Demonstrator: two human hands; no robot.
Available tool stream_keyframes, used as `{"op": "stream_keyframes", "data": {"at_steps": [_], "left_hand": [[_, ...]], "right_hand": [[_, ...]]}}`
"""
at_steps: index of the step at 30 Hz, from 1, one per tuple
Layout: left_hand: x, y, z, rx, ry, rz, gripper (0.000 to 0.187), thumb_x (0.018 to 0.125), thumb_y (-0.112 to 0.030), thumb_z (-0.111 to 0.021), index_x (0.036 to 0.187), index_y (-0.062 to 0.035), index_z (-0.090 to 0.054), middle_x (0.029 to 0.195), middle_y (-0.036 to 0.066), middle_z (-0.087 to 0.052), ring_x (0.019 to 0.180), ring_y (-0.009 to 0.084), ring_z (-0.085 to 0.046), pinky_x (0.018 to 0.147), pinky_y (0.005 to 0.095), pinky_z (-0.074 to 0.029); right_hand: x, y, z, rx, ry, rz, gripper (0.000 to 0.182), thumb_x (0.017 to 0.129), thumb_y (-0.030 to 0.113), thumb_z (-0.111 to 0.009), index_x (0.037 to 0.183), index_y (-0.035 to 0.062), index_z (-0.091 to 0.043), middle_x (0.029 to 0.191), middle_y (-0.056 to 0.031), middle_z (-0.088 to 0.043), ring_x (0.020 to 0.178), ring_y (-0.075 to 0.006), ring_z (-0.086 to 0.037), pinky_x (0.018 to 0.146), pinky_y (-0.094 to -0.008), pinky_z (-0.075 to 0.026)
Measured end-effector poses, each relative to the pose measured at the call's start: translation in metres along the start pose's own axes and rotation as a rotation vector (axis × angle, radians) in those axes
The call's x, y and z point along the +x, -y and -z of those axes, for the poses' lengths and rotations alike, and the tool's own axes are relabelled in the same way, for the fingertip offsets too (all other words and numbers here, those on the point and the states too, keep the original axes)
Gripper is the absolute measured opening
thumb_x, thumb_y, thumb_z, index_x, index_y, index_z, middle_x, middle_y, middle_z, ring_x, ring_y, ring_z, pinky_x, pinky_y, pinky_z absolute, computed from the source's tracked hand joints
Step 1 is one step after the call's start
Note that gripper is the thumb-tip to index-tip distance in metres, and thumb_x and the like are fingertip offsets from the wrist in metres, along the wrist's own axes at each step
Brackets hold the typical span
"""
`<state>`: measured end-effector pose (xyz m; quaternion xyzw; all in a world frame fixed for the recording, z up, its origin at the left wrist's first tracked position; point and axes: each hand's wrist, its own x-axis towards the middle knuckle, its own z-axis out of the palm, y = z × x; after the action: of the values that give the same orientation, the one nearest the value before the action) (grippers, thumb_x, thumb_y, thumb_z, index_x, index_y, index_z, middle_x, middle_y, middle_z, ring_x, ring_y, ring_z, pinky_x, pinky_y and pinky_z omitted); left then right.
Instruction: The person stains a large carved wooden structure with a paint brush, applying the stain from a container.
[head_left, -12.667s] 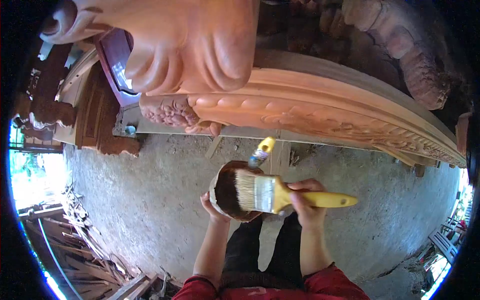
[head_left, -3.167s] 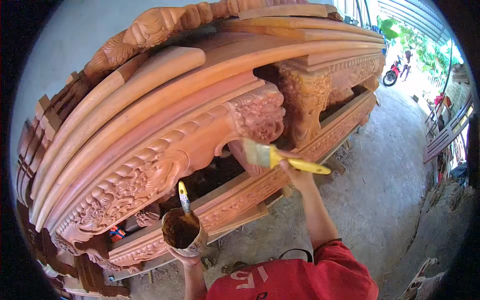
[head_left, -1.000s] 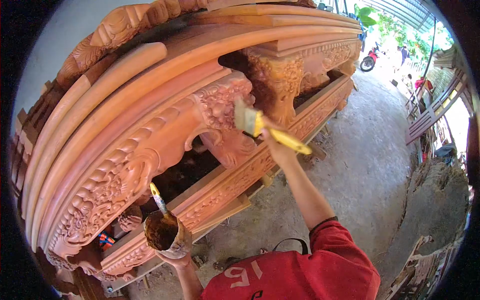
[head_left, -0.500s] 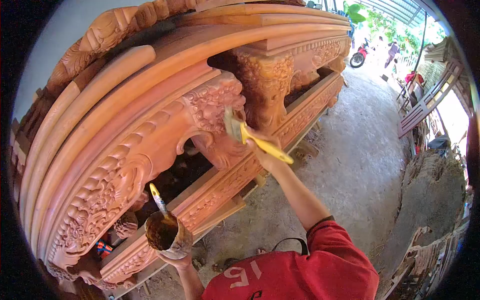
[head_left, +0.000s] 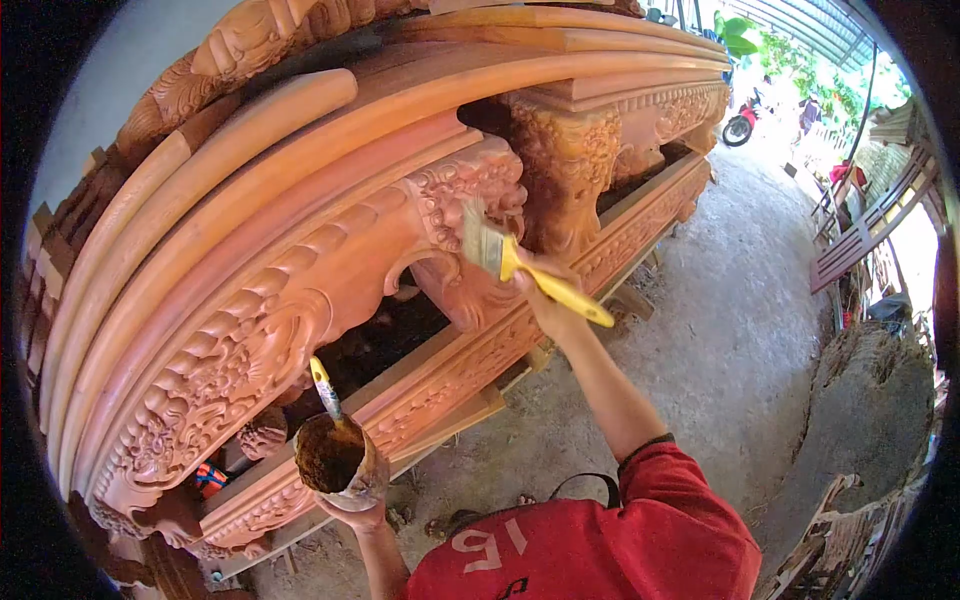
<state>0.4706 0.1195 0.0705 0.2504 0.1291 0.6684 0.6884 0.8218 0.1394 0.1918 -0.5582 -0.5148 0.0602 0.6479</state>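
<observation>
My right hand (head_left: 553,298) grips a wide paintbrush (head_left: 558,291) by its yellow handle. The bristles point up and left, against or just over the carved corner (head_left: 465,190) of a large reddish-brown wooden furniture piece (head_left: 350,235); contact is hard to tell. Low on the left, my left hand (head_left: 358,516) is wrapped round the underside of a stained pot (head_left: 362,482) with dark brown residue inside. A second, smaller brush (head_left: 326,388) with a yellow-tipped handle leans upright in the pot. The pot is in front of the carved lower rail (head_left: 410,400).
Behind the lower rail are dark gaps in the frame. A concrete floor (head_left: 730,300) runs along the right side. Slatted wooden furniture (head_left: 880,225) and rough wood pieces (head_left: 870,390) stand at the right. A red motorbike (head_left: 742,122) is parked at the back.
The view has shifted, so the furniture appears farther right. The paintbrush in my right hand has turned slightly, its bristles still by the carved corner. My left hand keeps hold of the pot.
</observation>
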Motion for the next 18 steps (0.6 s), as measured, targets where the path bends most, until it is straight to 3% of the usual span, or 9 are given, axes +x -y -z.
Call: {"op": "stream_keyframes", "data": {"at_steps": [3, 5, 6, 7, 9, 13, 14, 16, 18], "left_hand": [[0.003, -0.003, -0.021, 0.019, -0.039, -0.016, 0.071, 0.072, -0.064, -0.036, 0.128, -0.0203, -0.033, 0.127, 0.008, -0.039, 0.113, 0.0312, -0.041, 0.088, 0.0453, -0.039], [0.009, -0.003, -0.008, 0.015, -0.083, -0.025, 0.071, 0.072, -0.064, -0.037, 0.128, -0.0202, -0.033, 0.127, 0.008, -0.038, 0.113, 0.0315, -0.041, 0.089, 0.0458, -0.038], [0.011, -0.003, 0.000, 0.014, -0.129, -0.033, 0.072, 0.071, -0.064, -0.038, 0.128, -0.0202, -0.033, 0.127, 0.008, -0.038, 0.114, 0.0318, -0.040, 0.090, 0.0463, -0.037], [0.012, -0.002, 0.007, 0.015, -0.132, -0.036, 0.072, 0.071, -0.064, -0.038, 0.128, -0.0202, -0.033, 0.127, 0.008, -0.038, 0.114, 0.0318, -0.040, 0.090, 0.0463, -0.037], [0.011, -0.003, 0.010, 0.019, -0.055, 0.004, 0.070, 0.072, -0.063, -0.038, 0.128, -0.0202, -0.033, 0.128, 0.008, -0.037, 0.115, 0.0310, -0.039, 0.092, 0.0464, -0.036], [0.012, -0.002, -0.034, -0.087, 0.292, -0.054, 0.066, 0.077, -0.057, -0.039, 0.125, -0.0124, -0.037, 0.124, 0.010, -0.042, 0.112, 0.0295, -0.043, 0.094, 0.0440, -0.035], [0.012, -0.001, -0.027, -0.089, 0.289, -0.058, 0.066, 0.077, -0.057, -0.039, 0.125, -0.0124, -0.037, 0.124, 0.010, -0.042, 0.112, 0.0295, -0.043, 0.094, 0.0440, -0.035], [0.010, 0.000, -0.004, 0.007, 0.041, -0.050, 0.064, 0.078, -0.056, -0.037, 0.124, -0.0122, -0.038, 0.124, 0.010, -0.043, 0.112, 0.0282, -0.043, 0.094, 0.0442, -0.035], [0.010, 0.002, 0.012, -0.011, -0.020, -0.031, 0.063, 0.078, -0.055, -0.037, 0.124, -0.0121, -0.039, 0.123, 0.010, -0.043, 0.112, 0.0281, -0.043, 0.094, 0.0442, -0.035]], "right_hand": [[-0.009, -0.030, 0.002, 0.073, 0.095, -0.062, 0.021, 0.078, 0.015, -0.062, 0.094, 0.0015, -0.060, 0.089, -0.0087, -0.060, 0.079, -0.0152, -0.057, 0.072, -0.0265, -0.046], [-0.011, -0.026, 0.007, -0.028, 0.244, -0.233, 0.020, 0.079, 0.014, -0.060, 0.095, 0.0009, -0.059, 0.091, -0.0087, -0.060, 0.081, -0.0140, -0.056, 0.072, -0.0260, -0.045], [-0.010, -0.023, 0.007, -0.027, 0.245, -0.235, 0.020, 0.079, 0.014, -0.060, 0.095, 0.0009, -0.059, 0.091, -0.0087, -0.060, 0.081, -0.0140, -0.056, 0.072, -0.0260, -0.045], [-0.006, -0.013, 0.007, 0.047, 0.108, -0.151, 0.020, 0.079, 0.013, -0.060, 0.094, 0.0004, -0.059, 0.092, -0.0091, -0.060, 0.082, -0.0138, -0.056, 0.074, -0.0261, -0.045], [0.002, 0.005, 0.007, 0.169, -0.117, 0.013, 0.021, 0.078, 0.011, -0.060, 0.096, -0.0007, -0.059, 0.097, -0.0107, -0.060, 0.087, -0.0145, -0.056, 0.078, -0.0269, -0.044], [-0.003, -0.028, 0.000, 0.061, -0.074, 0.023, 0.023, 0.079, 0.012, -0.060, 0.099, 0.0013, -0.059, 0.097, -0.0113, -0.060, 0.090, -0.0161, -0.056, 0.079, -0.0278, -0.044], [-0.008, -0.037, 0.002, 0.062, -0.069, 0.025, 0.023, 0.079, 0.012, -0.060, 0.099, 0.0013, -0.059, 0.097, -0.0113, -0.060, 0.090, -0.0161, -0.056, 0.079, -0.0278, -0.044], [-0.017, -0.049, 0.008, -0.044, 0.063, -0.066, 0.021, 0.079, 0.013, -0.060, 0.097, 0.0032, -0.061, 0.096, -0.0108, -0.061, 0.090, -0.0165, -0.057, 0.079, -0.0282, -0.045], [-0.016, -0.027, 0.018, -0.147, 0.140, -0.194, 0.021, 0.078, 0.014, -0.061, 0.097, 0.0048, -0.061, 0.097, -0.0103, -0.061, 0.089, -0.0169, -0.058, 0.079, -0.0286, -0.045]]}}
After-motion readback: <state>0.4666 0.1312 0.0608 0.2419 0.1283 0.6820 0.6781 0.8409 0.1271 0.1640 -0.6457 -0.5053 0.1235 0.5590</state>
